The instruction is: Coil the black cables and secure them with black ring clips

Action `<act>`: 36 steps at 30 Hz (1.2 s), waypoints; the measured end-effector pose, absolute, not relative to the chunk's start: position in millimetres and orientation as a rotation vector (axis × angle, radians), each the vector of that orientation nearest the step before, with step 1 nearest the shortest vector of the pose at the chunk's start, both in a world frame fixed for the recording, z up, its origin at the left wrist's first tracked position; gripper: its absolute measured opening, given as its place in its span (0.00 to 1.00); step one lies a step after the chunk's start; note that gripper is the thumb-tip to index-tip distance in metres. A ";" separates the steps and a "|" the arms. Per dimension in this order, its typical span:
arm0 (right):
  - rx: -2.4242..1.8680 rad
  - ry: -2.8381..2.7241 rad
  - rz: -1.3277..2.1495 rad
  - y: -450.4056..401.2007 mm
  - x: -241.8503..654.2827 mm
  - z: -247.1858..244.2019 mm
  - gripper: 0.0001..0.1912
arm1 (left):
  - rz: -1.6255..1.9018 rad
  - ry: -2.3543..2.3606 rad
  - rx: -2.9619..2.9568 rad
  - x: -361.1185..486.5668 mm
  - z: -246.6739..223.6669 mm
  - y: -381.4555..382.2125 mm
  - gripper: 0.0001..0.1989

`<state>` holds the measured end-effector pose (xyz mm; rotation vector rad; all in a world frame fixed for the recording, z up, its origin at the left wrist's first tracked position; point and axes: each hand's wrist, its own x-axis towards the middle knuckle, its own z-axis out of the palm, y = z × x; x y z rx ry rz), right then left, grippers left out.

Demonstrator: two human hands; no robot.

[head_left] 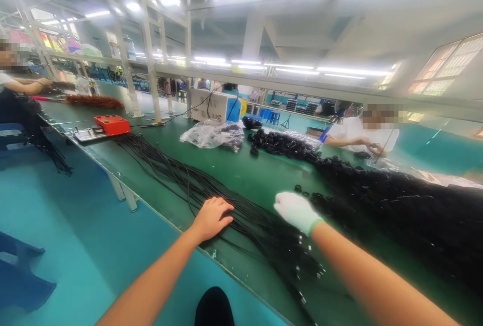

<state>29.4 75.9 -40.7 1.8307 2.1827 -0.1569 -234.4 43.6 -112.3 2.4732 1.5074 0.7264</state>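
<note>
A long bundle of thin black cables [181,170] lies lengthwise along the green-topped workbench [211,152], with several small shiny ends near its right end. My left hand [213,218], bare, rests on the near side of this bundle. Its fingers reach over the cables and its thumb stands apart from them. Over the far side of the bundle is my right hand [296,210] in a white glove with a green cuff. Its fingers are curled in, and whatever they may hold is hidden. Small black rings [298,188] lie just beyond the glove.
A large pile of black coiled cables [377,200] covers the right side. Behind are a clear plastic bag [213,135] and a white-and-blue machine [215,104]. A red device [112,125] sits left. Co-workers [362,135] sit across the bench and at far left.
</note>
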 end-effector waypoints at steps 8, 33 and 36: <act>1.896 2.381 -0.146 72.2 -3.4 -49.0 0.13 | 0.731 1.534 2.457 -234.2 -109.7 40.1 0.15; 1.962 2.432 -0.154 15.8 104.7 -1.3 0.17 | 0.649 1.543 2.480 -225.6 -59.2 19.8 0.08; 2.219 2.404 -0.149 -2.9 121.1 19.0 0.16 | 0.580 1.386 2.517 -198.7 -54.5 -7.9 0.06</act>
